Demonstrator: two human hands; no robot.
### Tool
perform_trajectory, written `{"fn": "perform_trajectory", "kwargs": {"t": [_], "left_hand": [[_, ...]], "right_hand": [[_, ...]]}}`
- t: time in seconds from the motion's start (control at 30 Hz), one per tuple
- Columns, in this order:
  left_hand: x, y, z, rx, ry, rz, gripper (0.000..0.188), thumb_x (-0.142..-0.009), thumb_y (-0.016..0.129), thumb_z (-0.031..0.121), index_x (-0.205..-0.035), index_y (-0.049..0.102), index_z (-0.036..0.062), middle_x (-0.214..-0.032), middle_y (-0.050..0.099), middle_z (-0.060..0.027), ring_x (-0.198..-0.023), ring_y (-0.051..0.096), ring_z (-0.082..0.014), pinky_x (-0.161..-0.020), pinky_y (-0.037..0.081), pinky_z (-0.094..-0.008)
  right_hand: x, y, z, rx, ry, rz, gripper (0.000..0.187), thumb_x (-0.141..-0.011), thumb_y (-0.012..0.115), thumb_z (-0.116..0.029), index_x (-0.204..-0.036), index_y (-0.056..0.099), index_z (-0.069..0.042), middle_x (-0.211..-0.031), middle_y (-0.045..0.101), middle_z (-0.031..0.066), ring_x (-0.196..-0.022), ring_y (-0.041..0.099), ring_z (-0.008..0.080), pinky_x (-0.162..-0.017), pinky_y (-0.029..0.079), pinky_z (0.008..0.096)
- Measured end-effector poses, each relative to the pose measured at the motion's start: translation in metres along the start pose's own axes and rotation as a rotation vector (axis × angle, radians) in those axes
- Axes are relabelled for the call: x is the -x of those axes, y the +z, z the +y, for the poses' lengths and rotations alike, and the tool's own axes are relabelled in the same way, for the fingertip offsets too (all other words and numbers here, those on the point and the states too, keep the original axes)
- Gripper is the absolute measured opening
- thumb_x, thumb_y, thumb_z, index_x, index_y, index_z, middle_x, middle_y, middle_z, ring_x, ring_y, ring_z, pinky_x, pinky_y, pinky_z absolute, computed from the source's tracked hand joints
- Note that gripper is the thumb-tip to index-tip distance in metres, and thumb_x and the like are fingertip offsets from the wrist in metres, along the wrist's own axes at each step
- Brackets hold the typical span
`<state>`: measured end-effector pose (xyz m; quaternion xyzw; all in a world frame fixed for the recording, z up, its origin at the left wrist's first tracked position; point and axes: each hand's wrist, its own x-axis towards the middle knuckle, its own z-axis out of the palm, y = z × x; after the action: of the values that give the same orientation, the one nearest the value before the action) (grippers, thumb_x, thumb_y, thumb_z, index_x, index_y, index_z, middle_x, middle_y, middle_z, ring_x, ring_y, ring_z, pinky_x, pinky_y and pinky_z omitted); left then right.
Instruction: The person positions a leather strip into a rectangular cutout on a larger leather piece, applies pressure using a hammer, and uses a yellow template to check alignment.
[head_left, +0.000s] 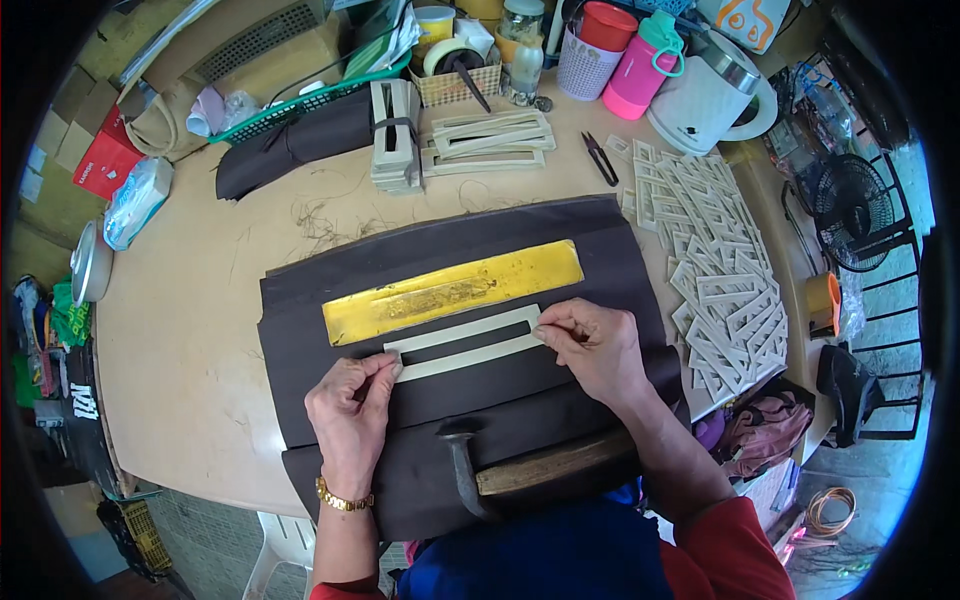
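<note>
Between my two hands is a flat off-white rectangular frame (470,355) with a long slot through it. My left hand (352,395) pinches its left end, and my right hand (590,345) pinches its right end. The frame lies over a dark brown fabric piece (430,235) spread in front of me. Just beyond it, a worn yellow strip (455,290) rests on the same fabric. Closer to my body, a hammer with a metal head (462,470) and a wooden handle (550,463) sits on the dark cloth.
On the right lies a heap of similar off-white frames (735,290), with black thread snips (600,158) nearby. Stacked frames (396,140) and a rolled dark fabric bundle (290,143) stand farther back. A pink bottle (637,75) and white kettle (705,95) line the table's far side.
</note>
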<state>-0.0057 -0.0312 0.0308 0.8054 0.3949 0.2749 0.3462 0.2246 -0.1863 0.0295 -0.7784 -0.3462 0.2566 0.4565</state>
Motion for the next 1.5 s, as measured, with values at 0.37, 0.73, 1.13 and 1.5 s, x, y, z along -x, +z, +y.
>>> {"fn": "perform_trajectory", "kwargs": {"t": [0.37, 0.73, 1.13, 1.5], "left_hand": [[0.0038, 0.0008, 0.0061, -0.058, 0.014, 0.023, 0.021, -0.083, 0.081, 0.0, -0.104, 0.08, 0.0024, -0.079, 0.069, -0.0109, -0.066, 0.064, -0.0193, -0.062, 0.05, -0.0301], [0.003, 0.0061, 0.006, -0.13, 0.033, 0.041, 0.022, -0.083, 0.082, 0.001, -0.105, 0.081, 0.0039, -0.077, 0.066, -0.0095, -0.064, 0.061, -0.0191, -0.06, 0.049, -0.031], [0.0028, 0.0034, 0.0036, -0.12, 0.042, 0.068, 0.018, -0.082, 0.082, 0.002, -0.099, 0.082, 0.0055, -0.074, 0.066, -0.0072, -0.065, 0.063, -0.0178, -0.06, 0.049, -0.0294], [0.004, 0.0066, 0.0001, -0.111, 0.04, 0.09, 0.019, -0.082, 0.082, 0.001, -0.1, 0.081, 0.0051, -0.073, 0.064, -0.0084, -0.062, 0.063, -0.0189, -0.057, 0.05, -0.0303]], "right_hand": [[-0.001, 0.0, -0.0026, 0.167, -0.25, 0.02, 0.021, -0.086, 0.079, -0.005, -0.106, 0.075, 0.002, -0.084, 0.072, 0.0136, -0.065, 0.068, 0.0219, -0.061, 0.053, 0.0307], [-0.0036, 0.0012, 0.0017, 0.241, -0.352, 0.061, 0.021, -0.084, 0.08, -0.007, -0.103, 0.077, 0.0, -0.081, 0.071, 0.0113, -0.068, 0.068, 0.0258, -0.062, 0.054, 0.0333], [-0.0066, 0.0043, -0.0018, 0.248, -0.335, 0.033, 0.018, -0.081, 0.08, 0.001, -0.098, 0.077, 0.0, -0.077, 0.07, 0.0125, -0.062, 0.065, 0.0233, -0.058, 0.051, 0.0315], [-0.0059, 0.005, 0.0035, 0.213, -0.32, 0.025, 0.023, -0.081, 0.08, 0.003, -0.103, 0.077, 0.003, -0.077, 0.069, 0.0117, -0.061, 0.062, 0.0158, -0.056, 0.047, 0.0273]]}}
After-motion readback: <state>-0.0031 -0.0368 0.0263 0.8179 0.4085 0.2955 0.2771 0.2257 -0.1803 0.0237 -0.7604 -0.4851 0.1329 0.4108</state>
